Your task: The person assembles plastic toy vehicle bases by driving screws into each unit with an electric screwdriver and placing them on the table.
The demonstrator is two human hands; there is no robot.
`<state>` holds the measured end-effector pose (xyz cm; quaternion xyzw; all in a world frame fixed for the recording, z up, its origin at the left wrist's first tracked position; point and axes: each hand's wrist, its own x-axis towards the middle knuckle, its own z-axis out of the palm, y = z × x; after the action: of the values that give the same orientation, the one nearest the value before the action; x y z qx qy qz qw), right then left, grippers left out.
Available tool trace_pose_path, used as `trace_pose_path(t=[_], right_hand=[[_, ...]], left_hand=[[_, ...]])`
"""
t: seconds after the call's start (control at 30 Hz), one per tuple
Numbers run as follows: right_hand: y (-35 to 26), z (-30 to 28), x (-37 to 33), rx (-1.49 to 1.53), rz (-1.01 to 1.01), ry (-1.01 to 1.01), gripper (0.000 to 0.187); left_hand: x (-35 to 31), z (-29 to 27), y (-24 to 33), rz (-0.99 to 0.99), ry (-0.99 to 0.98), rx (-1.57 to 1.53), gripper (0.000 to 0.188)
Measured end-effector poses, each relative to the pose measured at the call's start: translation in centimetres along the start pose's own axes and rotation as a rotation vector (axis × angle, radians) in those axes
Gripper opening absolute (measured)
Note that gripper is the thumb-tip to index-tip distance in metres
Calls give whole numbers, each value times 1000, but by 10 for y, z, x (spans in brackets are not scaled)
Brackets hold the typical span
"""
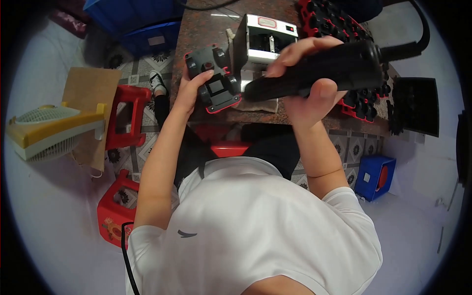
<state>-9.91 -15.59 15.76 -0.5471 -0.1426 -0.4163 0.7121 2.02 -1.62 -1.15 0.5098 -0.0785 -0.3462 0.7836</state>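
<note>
My left hand (188,93) grips a toy car chassis (217,86) by its left side, thumb pressed on top. The chassis is black with red edges and black wheels, its flat underside facing up. In my right hand (310,101) is a black electric screwdriver (339,71), fingers and thumb wrapped round its thick body. A cable leaves its right end. The tool's narrow end points left, close to the chassis's right side; whether they touch I cannot tell. Just beyond my hands stands a silver and black screw feeder (260,58) on the speckled table (199,32).
Several black and red car parts (339,24) crowd the table's right side, more (361,108) nearer its edge. Blue bins (147,37) stand at far left. Red stools (129,115), a yellow and white fan (51,130), and a small blue box (376,179) flank me.
</note>
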Motion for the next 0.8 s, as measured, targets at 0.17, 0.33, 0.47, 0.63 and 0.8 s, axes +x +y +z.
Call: trace_pose_path(t=[0.17,0.33,0.47,0.63,0.8], right_hand=[[-4,-56,-16,-375,-129,19,52],[3,-59,-31,-280,-123,99,56],[6,-62,-38,-292,-138,75,55],[8,-62,-33,-387,-93,99,48],[9,-41,13,-380,254,225,15]], left_hand=[[2,3,-1,-57,21,10,58],[2,4,0,-54,20,45,60],[0,1,-1,-79,-4,51,60],[-3,-3,-5,-82,-18,57,58],[-7,-6,-4,-84,-16,19,57]])
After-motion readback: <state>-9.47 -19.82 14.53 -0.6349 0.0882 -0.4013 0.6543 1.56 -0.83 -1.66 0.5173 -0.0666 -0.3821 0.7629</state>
